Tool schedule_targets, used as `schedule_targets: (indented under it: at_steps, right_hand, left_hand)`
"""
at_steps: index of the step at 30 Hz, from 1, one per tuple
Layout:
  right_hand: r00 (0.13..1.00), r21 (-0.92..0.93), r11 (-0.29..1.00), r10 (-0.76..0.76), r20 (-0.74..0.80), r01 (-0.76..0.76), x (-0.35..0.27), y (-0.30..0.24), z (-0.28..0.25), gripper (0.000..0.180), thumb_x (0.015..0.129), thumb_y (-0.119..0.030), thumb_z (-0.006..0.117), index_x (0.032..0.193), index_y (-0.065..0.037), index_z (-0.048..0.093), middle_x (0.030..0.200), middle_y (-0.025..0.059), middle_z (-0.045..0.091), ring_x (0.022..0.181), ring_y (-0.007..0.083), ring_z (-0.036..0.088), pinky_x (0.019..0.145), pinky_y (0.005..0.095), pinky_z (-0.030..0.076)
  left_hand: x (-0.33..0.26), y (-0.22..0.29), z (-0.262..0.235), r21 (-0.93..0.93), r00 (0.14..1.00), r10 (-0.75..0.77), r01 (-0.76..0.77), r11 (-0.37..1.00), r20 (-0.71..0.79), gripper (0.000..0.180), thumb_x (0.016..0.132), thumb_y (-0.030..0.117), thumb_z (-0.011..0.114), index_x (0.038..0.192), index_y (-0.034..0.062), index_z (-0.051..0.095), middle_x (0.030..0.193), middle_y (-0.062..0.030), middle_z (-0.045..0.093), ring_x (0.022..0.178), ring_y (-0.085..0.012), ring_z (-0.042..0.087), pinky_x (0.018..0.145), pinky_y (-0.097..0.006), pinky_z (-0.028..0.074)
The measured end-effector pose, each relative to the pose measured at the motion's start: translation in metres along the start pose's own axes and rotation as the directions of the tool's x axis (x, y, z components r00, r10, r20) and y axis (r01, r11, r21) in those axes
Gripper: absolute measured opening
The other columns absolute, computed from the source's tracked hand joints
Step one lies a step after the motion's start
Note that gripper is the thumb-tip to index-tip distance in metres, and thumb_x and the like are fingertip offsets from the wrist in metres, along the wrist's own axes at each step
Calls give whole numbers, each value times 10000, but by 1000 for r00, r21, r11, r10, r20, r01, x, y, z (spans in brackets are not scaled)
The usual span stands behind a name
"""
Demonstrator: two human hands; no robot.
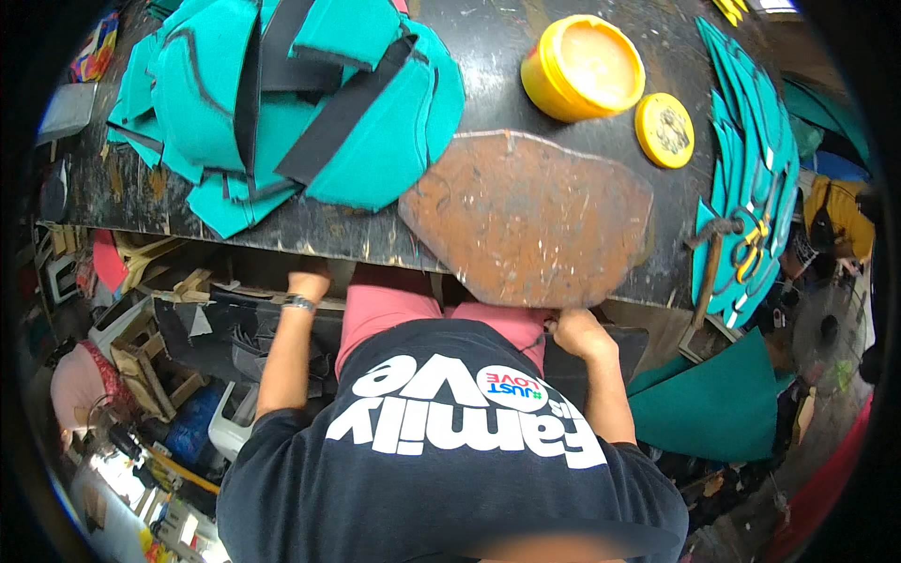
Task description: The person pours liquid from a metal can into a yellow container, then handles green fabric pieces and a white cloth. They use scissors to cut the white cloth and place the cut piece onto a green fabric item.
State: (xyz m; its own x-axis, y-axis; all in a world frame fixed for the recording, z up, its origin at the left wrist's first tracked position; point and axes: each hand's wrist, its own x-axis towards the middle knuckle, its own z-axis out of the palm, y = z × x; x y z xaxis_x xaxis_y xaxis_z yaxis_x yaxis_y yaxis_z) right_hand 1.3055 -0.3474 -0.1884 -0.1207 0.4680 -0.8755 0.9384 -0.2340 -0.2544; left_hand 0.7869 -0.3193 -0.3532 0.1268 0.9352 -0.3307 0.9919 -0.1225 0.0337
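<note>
My left hand [310,280] reaches under the front edge of the table, a watch at its wrist. Its fingers are hidden there. Close to the lower right rim of a brown, scuffed board [530,220], my right hand [579,333] is closed beside my thigh. What it holds, if anything, I cannot make out. The board lies on the table and overhangs its front edge above my lap. To its left is a loose heap of green fabric pieces [380,155] with black strips [349,111] across them.
Behind the board stands an open yellow tub [587,68] of pale paste, beside a stained yellow lid [664,130]. More green pieces [751,141] lie along the table's right side, with scissors [750,251] and a hammer [709,281]. A wooden crate [150,361] sits on the left.
</note>
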Motion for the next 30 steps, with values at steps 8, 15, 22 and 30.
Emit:
schedule_targets:
  at_steps: [8,15,22,30]
  right_hand:
    - [914,305,862,-375,-152,405,-63,-75,-65,212,898,-198,651,946,3,699,790,196,685,735,337,675,672,390,527]
    - [888,190,961,-95,-449,199,40,46,38,325,918,-307,583,992,-33,740,947,246,699,928,420,670,823,502,518]
    - [982,-268,952,172,75,-146,117,171,132,538,1014,-402,338,1156,-40,710,1241,231,646,1188,371,611,1017,458,470]
    - [976,-172,966,207,72,-192,117,150,138,488,991,-357,395,1117,-9,713,1226,254,647,1196,390,606,999,472,484]
  left_hand:
    - [-22,37,-154,-355,968,-115,191,915,224,255,887,173,620,1074,49,741,1056,-230,705,1040,-397,657,896,-452,520]
    - [-31,26,-1,-44,798,-186,256,966,573,410,920,365,575,1036,8,740,1115,-229,696,1081,-385,661,933,-476,526]
    - [-39,18,25,55,557,-240,328,943,795,764,967,663,378,1302,26,635,1365,-198,597,1310,-347,538,1089,-436,416]
    - [-47,-4,36,-64,469,-73,270,961,880,775,951,682,375,1318,50,633,1414,-199,557,1359,-361,483,1145,-508,321]
